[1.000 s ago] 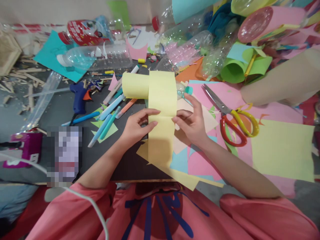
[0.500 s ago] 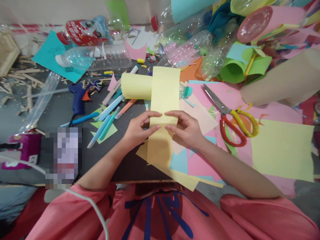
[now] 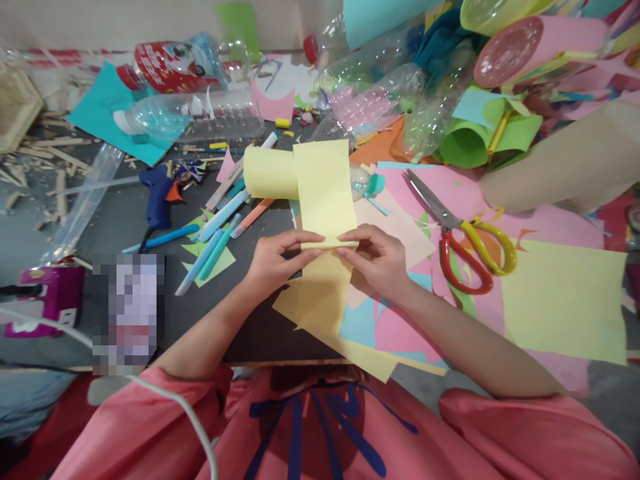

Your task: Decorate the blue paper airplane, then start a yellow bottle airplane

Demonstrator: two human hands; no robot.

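Both hands pinch a strip of yellow paper (image 3: 324, 187) at a narrow fold that runs across it. My left hand (image 3: 283, 257) grips the fold's left part between thumb and fingers. On the right part, my right hand (image 3: 377, 257) does the same, its fingertips close to the left ones. The strip's far part rises in front of a bottle wrapped in yellow paper (image 3: 271, 173), whose teal cap (image 3: 375, 184) shows on the right. Open scissors (image 3: 453, 223) with red and yellow handles lie right of my right hand.
Markers (image 3: 220, 253) and a blue glue gun (image 3: 157, 197) lie to the left, near a phone (image 3: 133, 307). Clear plastic bottles (image 3: 200, 115) stand along the back. Coloured paper sheets (image 3: 565, 300) cover the right side, where another person's arm (image 3: 565, 157) reaches in.
The strip, flat half a second ago, is now folded between my fingertips. Its far end has shifted slightly left and down. My hands have moved down a little.
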